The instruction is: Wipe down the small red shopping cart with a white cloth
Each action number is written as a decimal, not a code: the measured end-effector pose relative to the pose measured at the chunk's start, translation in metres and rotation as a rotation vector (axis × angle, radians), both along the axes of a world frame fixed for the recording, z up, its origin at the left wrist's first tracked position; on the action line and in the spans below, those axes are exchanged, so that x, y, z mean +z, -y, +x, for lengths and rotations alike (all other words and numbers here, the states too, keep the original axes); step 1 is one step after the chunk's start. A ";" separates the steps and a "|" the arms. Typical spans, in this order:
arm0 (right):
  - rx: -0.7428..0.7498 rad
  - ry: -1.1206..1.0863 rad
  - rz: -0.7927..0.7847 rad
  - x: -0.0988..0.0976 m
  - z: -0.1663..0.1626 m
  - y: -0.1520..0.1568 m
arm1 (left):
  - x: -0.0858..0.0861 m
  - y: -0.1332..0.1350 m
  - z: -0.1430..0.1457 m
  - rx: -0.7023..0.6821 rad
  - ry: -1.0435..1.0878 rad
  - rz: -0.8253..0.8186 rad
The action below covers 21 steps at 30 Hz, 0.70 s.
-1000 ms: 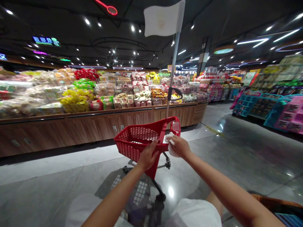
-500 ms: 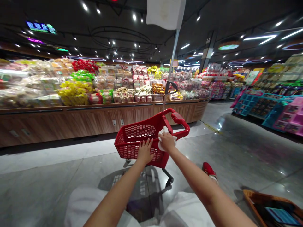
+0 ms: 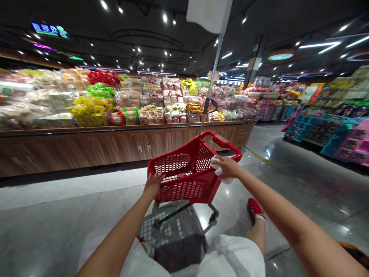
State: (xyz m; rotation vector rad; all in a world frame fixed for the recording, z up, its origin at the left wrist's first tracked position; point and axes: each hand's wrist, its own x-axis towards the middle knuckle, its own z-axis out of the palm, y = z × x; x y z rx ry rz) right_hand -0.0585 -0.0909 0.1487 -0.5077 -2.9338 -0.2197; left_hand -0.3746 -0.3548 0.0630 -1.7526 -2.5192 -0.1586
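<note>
A small red plastic shopping cart [image 3: 184,181] with a mesh basket stands on the shiny floor in front of me. My left hand [image 3: 153,185] grips the basket's near left rim, fingers curled over the edge. A white cloth [image 3: 221,173] is bunched in my right hand [image 3: 229,167], pressed against the basket's right corner just below the red handle [image 3: 225,142]. From the cart rises a thin pole [image 3: 210,86] carrying a white flag [image 3: 209,13]. My white shorts and a red shoe [image 3: 254,209] show below.
A long wooden display counter [image 3: 115,144] piled with packaged snacks runs across the back. Blue and pink shelving [image 3: 325,134] lines the right side. An aisle of glossy grey floor [image 3: 302,181] stretches off to the right. An orange basket edge shows at the bottom right corner.
The cart has turned so its handle swings to the right. My left hand moved from the basket's front face to its left rim; my right hand with the cloth slid right along the rim.
</note>
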 end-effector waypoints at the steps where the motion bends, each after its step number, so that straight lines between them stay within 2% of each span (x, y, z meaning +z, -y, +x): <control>1: 0.003 0.015 -0.006 0.002 0.004 -0.007 | -0.002 0.000 0.001 -0.011 0.042 -0.062; 3: -0.023 0.053 -0.012 0.001 0.003 -0.012 | -0.007 -0.003 0.013 0.002 0.118 -0.150; 5: -0.022 0.111 -0.027 -0.006 -0.009 -0.005 | -0.014 -0.007 0.033 0.051 0.149 -0.159; 9: 0.101 0.195 -0.057 -0.036 -0.058 0.047 | -0.023 -0.015 0.071 0.141 0.136 -0.106; 11: 0.112 0.190 -0.030 -0.051 -0.079 0.074 | -0.023 -0.017 0.082 0.179 0.139 -0.096; 13: 0.122 0.172 -0.017 -0.059 -0.088 0.087 | -0.022 -0.017 0.086 0.185 0.135 -0.095; 16: 0.127 0.186 -0.032 -0.053 -0.073 0.071 | -0.020 -0.014 0.085 0.149 0.120 -0.102; 21: -0.025 0.224 0.036 -0.015 -0.009 -0.010 | -0.020 -0.009 0.079 0.131 0.109 -0.101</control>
